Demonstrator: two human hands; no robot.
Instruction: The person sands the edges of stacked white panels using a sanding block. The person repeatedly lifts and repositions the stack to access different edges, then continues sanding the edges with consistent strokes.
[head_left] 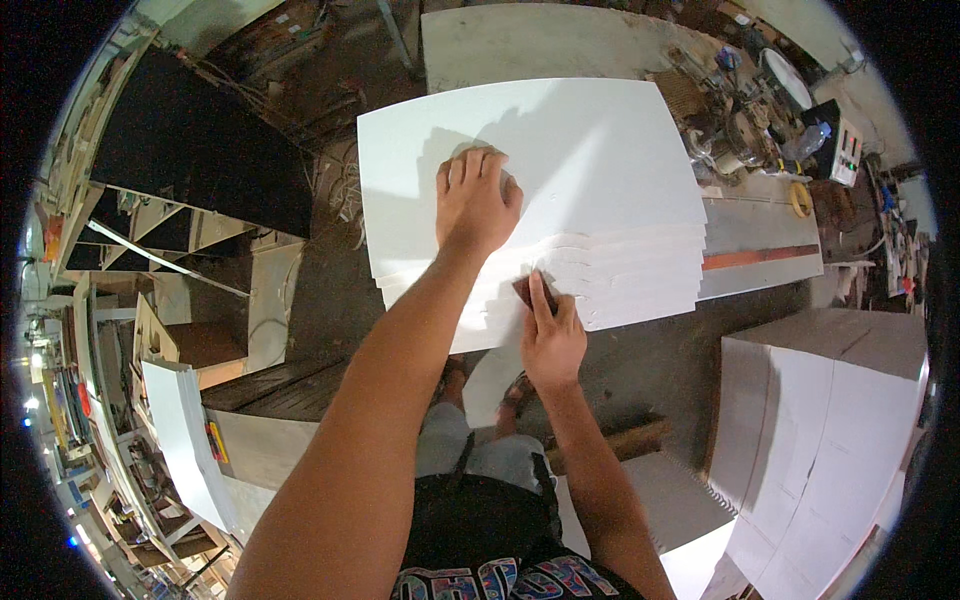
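Left hand [474,205]: rests, fingers slightly spread, on a staggered stack of white panels [600,180] before the person. Right hand [553,340]: pinches a small brown piece [522,290] at the stack's near, stepped edges. Right, beyond: yellow ring-shaped roll [801,199].

Panel stack [590,180] front and center, its stepped edges toward the wearer; left hand [475,205] on the top panel, right hand [553,345] with small pad [522,291] on the stepped edges, nearer and to the right. Bench [760,228] extends right of the stack, ring-shaped roll [801,200] on it, clutter of tools [735,135] behind the roll. Open wooden frame [190,225] far left, large block-shaped pile [800,430] near right.
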